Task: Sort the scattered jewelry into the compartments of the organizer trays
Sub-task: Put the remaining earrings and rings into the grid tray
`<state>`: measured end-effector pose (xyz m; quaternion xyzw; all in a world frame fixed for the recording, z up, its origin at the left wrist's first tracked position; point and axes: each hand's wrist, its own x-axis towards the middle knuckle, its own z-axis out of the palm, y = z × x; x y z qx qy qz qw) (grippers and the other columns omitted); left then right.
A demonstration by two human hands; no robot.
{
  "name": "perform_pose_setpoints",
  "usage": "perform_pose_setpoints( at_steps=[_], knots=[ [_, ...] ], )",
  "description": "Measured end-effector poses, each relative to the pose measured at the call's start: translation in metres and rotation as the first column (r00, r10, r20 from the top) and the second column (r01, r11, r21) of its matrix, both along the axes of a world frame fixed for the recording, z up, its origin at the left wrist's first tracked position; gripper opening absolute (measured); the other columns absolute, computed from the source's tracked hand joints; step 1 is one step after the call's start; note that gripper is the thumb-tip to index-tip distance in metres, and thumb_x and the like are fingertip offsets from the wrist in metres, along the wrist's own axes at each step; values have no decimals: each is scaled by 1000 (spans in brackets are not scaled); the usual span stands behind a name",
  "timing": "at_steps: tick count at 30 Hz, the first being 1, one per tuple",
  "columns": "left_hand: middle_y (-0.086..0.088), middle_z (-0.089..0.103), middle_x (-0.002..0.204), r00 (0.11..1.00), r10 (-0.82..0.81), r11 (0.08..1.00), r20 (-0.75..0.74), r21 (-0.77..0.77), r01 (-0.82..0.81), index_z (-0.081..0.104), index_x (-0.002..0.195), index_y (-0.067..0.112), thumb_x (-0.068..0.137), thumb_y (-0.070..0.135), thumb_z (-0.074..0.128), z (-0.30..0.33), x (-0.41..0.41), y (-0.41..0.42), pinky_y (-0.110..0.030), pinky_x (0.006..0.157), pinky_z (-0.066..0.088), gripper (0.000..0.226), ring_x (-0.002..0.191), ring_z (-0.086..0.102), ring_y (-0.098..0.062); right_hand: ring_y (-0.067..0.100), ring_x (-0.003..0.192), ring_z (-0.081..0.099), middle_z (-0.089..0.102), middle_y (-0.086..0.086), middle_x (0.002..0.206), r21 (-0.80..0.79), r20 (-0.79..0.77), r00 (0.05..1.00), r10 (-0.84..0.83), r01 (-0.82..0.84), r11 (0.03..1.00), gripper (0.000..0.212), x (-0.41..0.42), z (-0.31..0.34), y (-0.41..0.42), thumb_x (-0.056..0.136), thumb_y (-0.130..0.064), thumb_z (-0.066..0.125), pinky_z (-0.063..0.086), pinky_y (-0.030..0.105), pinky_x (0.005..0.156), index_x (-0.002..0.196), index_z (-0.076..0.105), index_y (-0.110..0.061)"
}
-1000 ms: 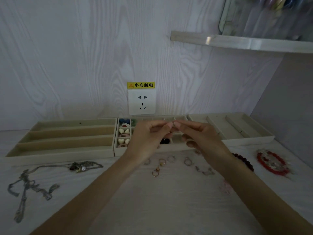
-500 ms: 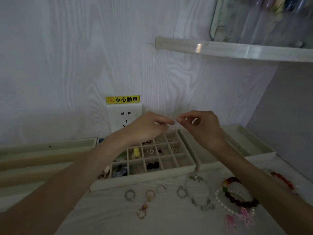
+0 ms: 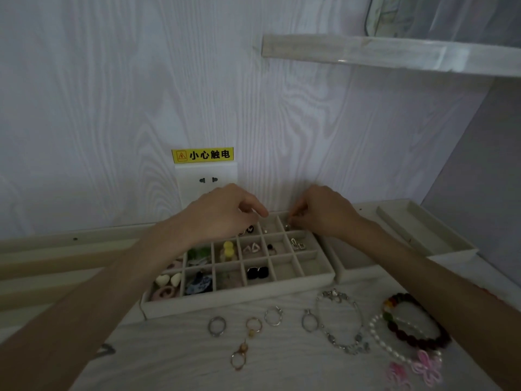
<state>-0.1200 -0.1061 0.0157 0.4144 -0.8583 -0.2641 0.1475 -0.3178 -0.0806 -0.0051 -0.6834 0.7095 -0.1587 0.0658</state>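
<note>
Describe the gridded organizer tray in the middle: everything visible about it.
The gridded tray is pale beige, seemingly felt-lined, divided by thin walls into small square compartments. It lies flat on the white table against the wall, between other trays. Most cells hold small pieces: white hearts, yellow pompoms, black studs; some near-right cells are empty. The left hand hovers over the back row; the right hand reaches into a back cell.

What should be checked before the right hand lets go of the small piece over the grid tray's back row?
1. Right hand over the grid tray back right: ok.
2. Small metallic piece at its fingers: ok; grip itself: cannot tell.
3. Compartment beneath free: cannot tell, hand hides it.
4. Left hand clear of that spot: ok.
5. Rings and bead bracelet on the table, unsorted: not ok.
</note>
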Motion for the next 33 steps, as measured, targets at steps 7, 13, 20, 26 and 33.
perform_pose_setpoints(
  at_steps=[7,13,20,26,33],
  knots=[
    [10,68,93,1000,4,1000,9,-15,-4,69,95,39,88,21,59,3,0,-1,-35,88,52,22,73,59,4,15,90,62,69,-4,91,65,-106,994,1,6,998,13,-1,7,-1,78,-27,71,41,24,68,90,76,-26],
    [10,67,92,1000,-10,1000,27,-27,11,69,95,39,88,22,59,4,0,-2,-32,85,53,21,66,57,5,10,81,57,69,-3,91,101,-122,992,28,-16,995,14,-2,13,-4,79,-24,69,42,24,67,91,76,-21],
    [17,51,101,934,-13,982,356,-171,78,56,120,44,95,42,40,14,-7,8,-25,71,39,29,80,49,-2,-5,68,46,46,-21,78,267,-17,979,202,-190,945,34,-23,34,20,96,-10,44,36,6,62,114,66,-27],
    [15,51,90,815,-97,951,571,-187,245,42,131,44,84,28,59,19,-27,5,-24,60,34,53,82,45,-8,16,117,46,47,4,136,386,-132,958,255,-187,903,52,-18,27,22,95,1,33,37,21,89,128,54,-33],
    [16,39,72,747,-177,926,641,-149,347,44,133,45,78,6,58,20,-43,-1,-25,57,36,68,74,43,-10,20,126,43,39,7,145,403,-143,957,253,-177,898,50,-19,21,15,96,-4,31,39,26,100,132,50,-33]
  ],
)
